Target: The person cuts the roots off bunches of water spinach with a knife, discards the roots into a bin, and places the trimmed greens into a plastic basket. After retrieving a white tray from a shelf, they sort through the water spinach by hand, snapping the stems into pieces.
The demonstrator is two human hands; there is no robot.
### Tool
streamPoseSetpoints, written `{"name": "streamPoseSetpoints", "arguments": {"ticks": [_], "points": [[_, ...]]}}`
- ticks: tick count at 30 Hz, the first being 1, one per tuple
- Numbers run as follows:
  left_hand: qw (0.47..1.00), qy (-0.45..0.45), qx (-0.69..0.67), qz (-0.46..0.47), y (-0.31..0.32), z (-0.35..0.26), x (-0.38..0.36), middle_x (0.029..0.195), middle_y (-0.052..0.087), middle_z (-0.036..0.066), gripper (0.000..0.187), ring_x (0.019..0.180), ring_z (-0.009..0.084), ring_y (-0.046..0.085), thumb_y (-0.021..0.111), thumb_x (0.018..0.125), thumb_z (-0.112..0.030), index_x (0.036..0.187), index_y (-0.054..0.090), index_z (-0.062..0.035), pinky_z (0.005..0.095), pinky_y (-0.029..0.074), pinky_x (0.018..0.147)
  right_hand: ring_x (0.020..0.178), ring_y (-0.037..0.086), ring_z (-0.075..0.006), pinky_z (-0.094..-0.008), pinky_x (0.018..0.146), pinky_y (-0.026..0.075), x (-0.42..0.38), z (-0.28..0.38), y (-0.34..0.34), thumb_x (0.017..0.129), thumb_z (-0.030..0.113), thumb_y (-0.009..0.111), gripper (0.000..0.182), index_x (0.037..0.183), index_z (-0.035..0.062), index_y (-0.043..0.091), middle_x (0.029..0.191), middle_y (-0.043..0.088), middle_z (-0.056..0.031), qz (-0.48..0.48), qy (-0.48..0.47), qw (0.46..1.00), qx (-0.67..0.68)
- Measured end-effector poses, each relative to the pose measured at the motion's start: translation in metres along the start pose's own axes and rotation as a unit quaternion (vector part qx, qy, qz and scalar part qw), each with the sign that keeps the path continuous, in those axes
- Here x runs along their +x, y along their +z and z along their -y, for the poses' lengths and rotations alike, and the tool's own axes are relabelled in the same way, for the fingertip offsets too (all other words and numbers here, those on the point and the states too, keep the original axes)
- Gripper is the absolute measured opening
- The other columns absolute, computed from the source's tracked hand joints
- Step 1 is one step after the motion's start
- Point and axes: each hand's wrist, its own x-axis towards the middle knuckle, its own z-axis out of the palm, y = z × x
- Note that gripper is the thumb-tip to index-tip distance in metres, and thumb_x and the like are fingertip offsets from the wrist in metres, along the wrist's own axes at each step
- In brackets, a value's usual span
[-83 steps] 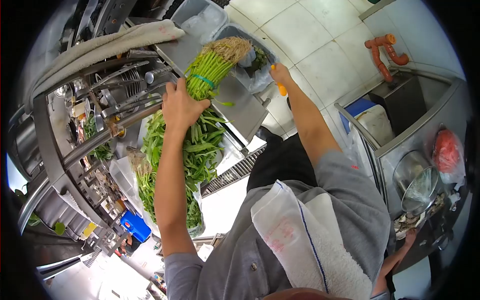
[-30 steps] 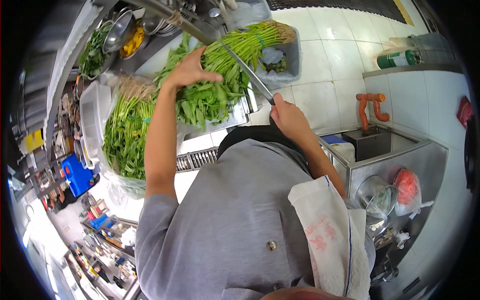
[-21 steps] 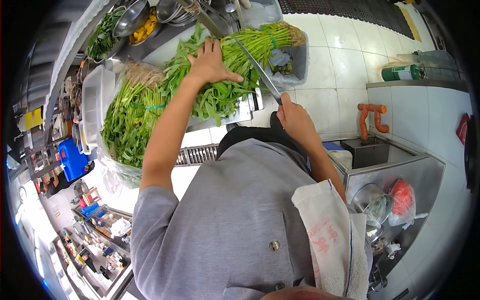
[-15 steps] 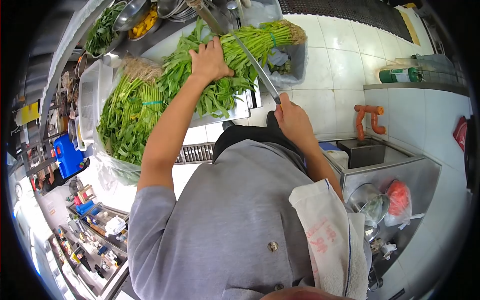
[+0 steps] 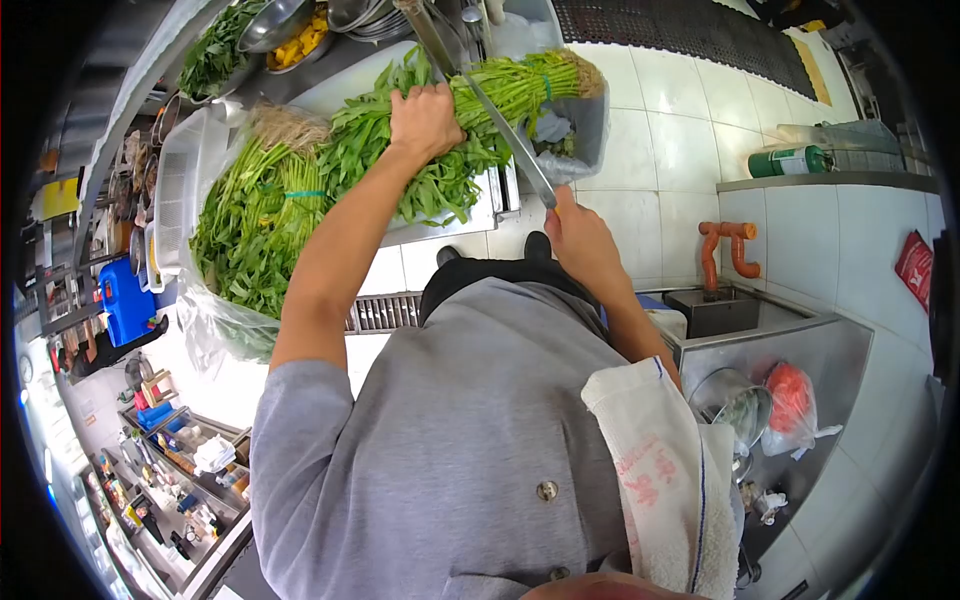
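Note:
A long bunch of leafy greens lies across a white cutting board, its leaves to the left and its rooty stem ends to the right. With fingers curled over it, my left hand presses on the bunch where leaves meet stems. My right hand grips the handle of a long knife. The blade slants up and left across the stems, just right of my left hand. Beside the board, another pile of greens, tied with a green band, sits in a clear plastic bag.
A grey bin with a plastic liner stands under the root ends. Metal bowls and yellow cut pieces are at the back left. A white basket is left of the greens. On my right are a steel sink counter and orange pipe.
The fingers of my left hand have gone from spread to curled on the greens. The knife stays slanted over the stems in my right hand; the whole view has shifted slightly.

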Motion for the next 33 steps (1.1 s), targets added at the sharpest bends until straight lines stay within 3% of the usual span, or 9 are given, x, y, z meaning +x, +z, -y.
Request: {"name": "streamPoseSetpoints", "arguments": {"ticks": [6, 11, 13, 21, 23, 27, 29, 31, 33], "points": [[0.993, -0.018, -0.016, 0.114, -0.054, 0.039, -0.014, 0.107, 0.067, 0.021, 0.061, 0.106, 0.0343, 0.062, 0.081, 0.064, -0.037, 0.107, 0.058, 0.0006, 0.0541, 0.039, 0.095, 0.072, 0.060, -0.0470, -0.0568, 0.062, 0.044, -0.009, 0.012, -0.020, 0.092, 0.014, 0.054, 0.019, 0.101, 0.0054, 0.040, 0.077, 0.062, -0.0243, 0.011, -0.004, 0.998, 0.069], [0.993, -0.006, -0.046, 0.105, -0.018, 0.063, -0.019, 0.112, 0.064, 0.022, 0.067, 0.109, 0.0341, 0.060, 0.081, 0.062, -0.039, 0.109, 0.055, -0.0002, 0.0523, 0.039, 0.097, 0.072, 0.060, -0.0462, -0.0564, 0.062, 0.043, -0.008, 0.032, -0.010, 0.092, 0.012, 0.054, 0.018, 0.100, 0.0046, 0.040, 0.076, 0.062, -0.0247, 0.029, -0.011, 0.996, 0.086], [0.998, 0.020, -0.036, 0.041, -0.008, 0.060, -0.021, 0.116, 0.063, 0.017, 0.073, 0.116, 0.0323, 0.056, 0.082, 0.062, -0.046, 0.114, 0.056, -0.0021, 0.0520, 0.037, 0.099, 0.072, 0.060, -0.0467, -0.0565, 0.062, 0.044, -0.006, 0.044, -0.002, 0.092, 0.012, 0.054, 0.018, 0.100, 0.0039, 0.040, 0.075, 0.062, -0.0245, 0.012, -0.034, 0.997, 0.069], [0.971, 0.084, -0.129, 0.182, -0.013, 0.104, -0.003, 0.141, 0.046, 0.024, 0.105, 0.134, 0.0367, 0.041, 0.077, 0.066, -0.058, 0.142, 0.038, 0.0020, 0.0497, 0.032, 0.108, 0.074, 0.061, -0.0483, -0.0592, 0.064, 0.046, 0.004, 0.069, 0.029, 0.092, 0.013, 0.053, 0.019, 0.102, 0.0045, 0.040, 0.077, 0.063, -0.0255, 0.020, 0.018, 1.000, 0.010], [0.849, 0.043, -0.471, 0.236, -0.005, 0.133, 0.008, 0.150, 0.036, 0.022, 0.109, 0.141, 0.0346, 0.033, 0.072, 0.073, -0.064, 0.150, 0.028, -0.0006, 0.0458, 0.025, 0.115, 0.075, 0.061, -0.0486, -0.0595, 0.064, 0.046, 0.003, 0.075, 0.030, 0.092, 0.013, 0.053, 0.019, 0.102, 0.0046, 0.040, 0.078, 0.064, -0.0259, 0.030, 0.045, 0.999, 0.001], [0.753, -0.014, -0.599, 0.271, -0.039, 0.131, 0.000, 0.151, 0.033, 0.023, 0.108, 0.141, 0.0351, 0.033, 0.064, 0.075, -0.071, 0.148, 0.031, 0.0012, 0.0454, 0.025, 0.115, 0.075, 0.061, -0.0497, -0.0597, 0.065, 0.046, 0.001, 0.080, 0.034, 0.091, 0.014, 0.054, 0.020, 0.103, 0.0045, 0.040, 0.078, 0.064, -0.0272, 0.013, 0.047, 0.999, 0.014], [0.824, 0.009, -0.511, 0.245, -0.029, 0.123, 0.003, 0.150, 0.035, 0.024, 0.111, 0.139, 0.0364, 0.035, 0.065, 0.073, -0.072, 0.147, 0.031, 0.0030, 0.0510, 0.024, 0.115, 0.075, 0.061, -0.0498, -0.0599, 0.065, 0.046, 0.000, 0.082, 0.038, 0.091, 0.013, 0.054, 0.021, 0.104, 0.0045, 0.040, 0.078, 0.064, -0.0273, 0.003, 0.053, 0.999, 0.011], [0.957, 0.060, -0.197, 0.206, -0.023, 0.096, -0.006, 0.143, 0.044, 0.025, 0.111, 0.134, 0.0385, 0.042, 0.067, 0.071, -0.073, 0.146, 0.034, 0.0028, 0.0589, 0.023, 0.111, 0.076, 0.061, -0.0498, -0.0598, 0.066, 0.046, -0.001, 0.085, 0.042, 0.091, 0.014, 0.054, 0.021, 0.104, 0.0048, 0.041, 0.078, 0.064, -0.0273, 0.008, 0.077, 0.997, -0.010], [0.985, 0.047, -0.127, 0.111, -0.012, 0.078, -0.023, 0.133, 0.054, 0.024, 0.104, 0.126, 0.0385, 0.050, 0.075, 0.066, -0.065, 0.138, 0.043, 0.0023, 0.0648, 0.026, 0.105, 0.076, 0.061, -0.0497, -0.0598, 0.067, 0.046, -0.003, 0.091, 0.044, 0.091, 0.015, 0.054, 0.021, 0.104, 0.0050, 0.041, 0.078, 0.064, -0.0271, 0.008, 0.098, 0.995, -0.022]]}}
